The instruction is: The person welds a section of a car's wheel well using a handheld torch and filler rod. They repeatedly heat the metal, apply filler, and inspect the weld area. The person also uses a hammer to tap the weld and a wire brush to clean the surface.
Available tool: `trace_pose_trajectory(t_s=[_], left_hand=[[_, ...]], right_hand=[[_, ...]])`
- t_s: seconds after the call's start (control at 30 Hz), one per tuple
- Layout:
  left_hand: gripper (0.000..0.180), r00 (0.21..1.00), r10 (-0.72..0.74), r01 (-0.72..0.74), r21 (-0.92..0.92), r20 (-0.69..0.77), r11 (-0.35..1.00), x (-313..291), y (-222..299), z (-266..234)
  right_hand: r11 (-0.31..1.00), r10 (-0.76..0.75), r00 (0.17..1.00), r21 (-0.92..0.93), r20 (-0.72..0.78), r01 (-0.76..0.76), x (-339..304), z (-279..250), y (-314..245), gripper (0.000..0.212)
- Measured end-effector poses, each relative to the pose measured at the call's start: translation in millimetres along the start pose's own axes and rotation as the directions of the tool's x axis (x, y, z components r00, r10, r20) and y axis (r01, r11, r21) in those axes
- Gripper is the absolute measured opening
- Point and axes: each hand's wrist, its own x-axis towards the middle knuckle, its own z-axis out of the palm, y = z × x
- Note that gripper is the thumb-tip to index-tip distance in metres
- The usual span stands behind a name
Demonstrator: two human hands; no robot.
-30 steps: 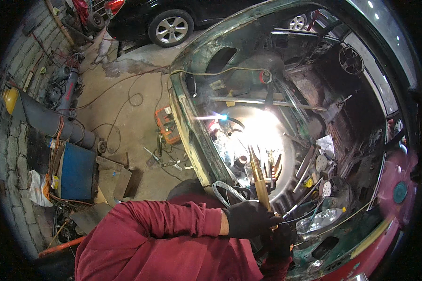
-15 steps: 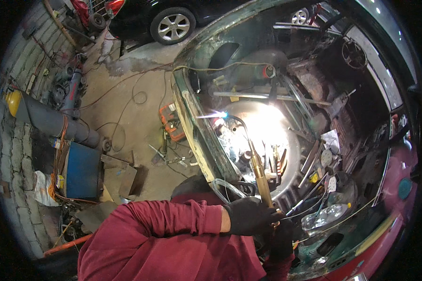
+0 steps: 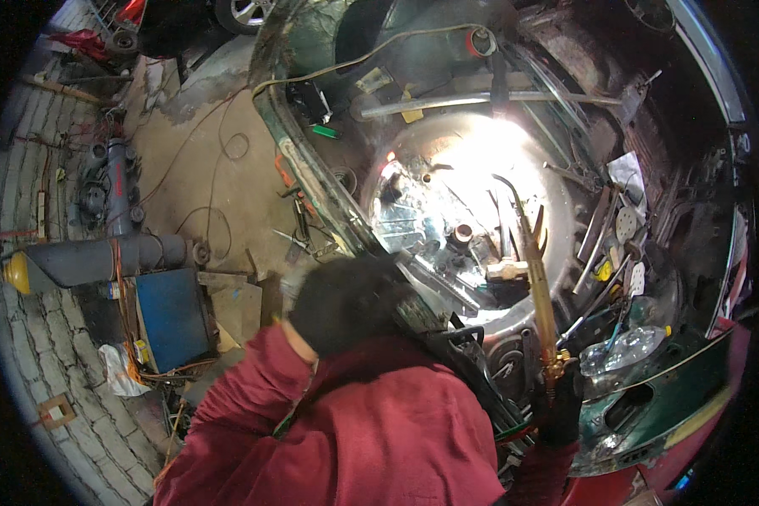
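Note:
My right hand [image 3: 558, 411], in a black glove, grips a brass gas torch [image 3: 538, 278] near its valve end. The torch stands nearly upright in the picture, its thin bent tip over the round wheel well [image 3: 558, 211] of a stripped green car body [image 3: 308, 173]. Against the strong glare no flame shows at the tip. My left hand [image 3: 346, 304], also black-gloved, is apart from the torch, beside the body's near left edge. Motion blurs it and its fingers cannot be made out.
A hammer [image 3: 508, 270], loose tools and a clear plastic bottle [image 3: 628, 350] lie in the car body. A metal bar [image 3: 447, 103] crosses the well's far side. At left are a grey gas cylinder [image 3: 143, 257], a blue panel [image 3: 170, 320] and hoses on the floor.
My left hand has left the torch and swung left. The torch has turned and moved right, and the blue flame at its tip no longer shows. The view has shifted too.

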Motion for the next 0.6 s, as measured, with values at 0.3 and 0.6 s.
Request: trace_pose_trajectory(t_s=[0.3,0.6], left_hand=[[0.025,1.0,0.0,-0.011,0.344,0.03,0.939,92.9,-140.9,-65.9],[0.025,0.976,0.036,-0.144,0.511,0.215,0.848,167.1,-207.5,-41.3]], right_hand=[[0.261,0.552,0.708,0.715,0.441,-0.649,69.9,-16.3,-4.0,0.054],[0.294,0.808,0.554,0.676,0.202,-0.676,-14.3,20.9,111.4,0.05]])
